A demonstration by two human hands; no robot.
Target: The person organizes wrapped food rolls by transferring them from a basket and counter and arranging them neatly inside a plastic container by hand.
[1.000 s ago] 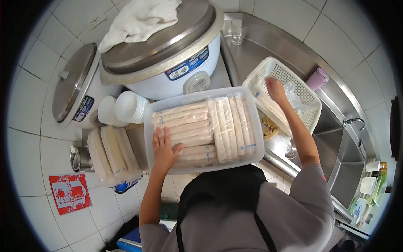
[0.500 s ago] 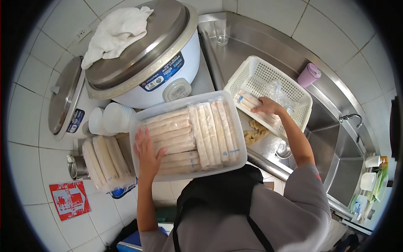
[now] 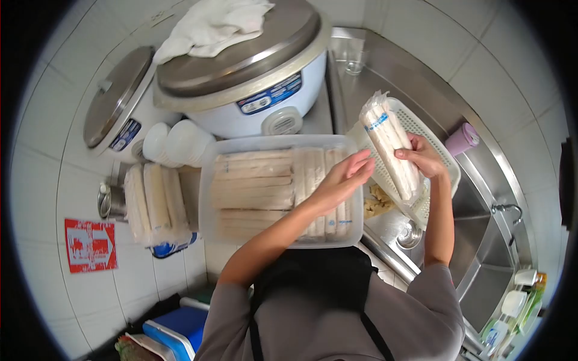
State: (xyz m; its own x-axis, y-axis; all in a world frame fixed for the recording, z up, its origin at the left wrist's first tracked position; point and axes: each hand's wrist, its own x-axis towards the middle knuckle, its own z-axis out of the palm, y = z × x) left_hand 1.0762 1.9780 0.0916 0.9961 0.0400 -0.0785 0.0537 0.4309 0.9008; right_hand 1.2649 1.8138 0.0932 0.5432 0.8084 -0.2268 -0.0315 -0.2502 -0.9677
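My right hand [image 3: 423,157] grips a clear plastic pack of long pale rolls [image 3: 385,141] with blue print, held up at a tilt above the white perforated basket [image 3: 448,162]. My left hand [image 3: 344,180] is open, its fingers stretched toward the pack but apart from it. It hovers over the right side of a translucent plastic tub [image 3: 208,207]. Rows of similar packed rolls [image 3: 253,195] fill the tub, some lying crosswise and others lengthwise. My left forearm hides part of them.
A large rice cooker [image 3: 247,114] stands behind the tub, a white cloth [image 3: 217,27] on its lid. Stacked white bowls [image 3: 186,144] and more bagged rolls [image 3: 159,201] are at left. At right are a purple cup [image 3: 462,139], a steel sink [image 3: 487,259] and a faucet [image 3: 509,210].
My right hand has lifted the pack out of the basket. My left hand has left the tub's left side and swung right across it. The camera view has shifted.
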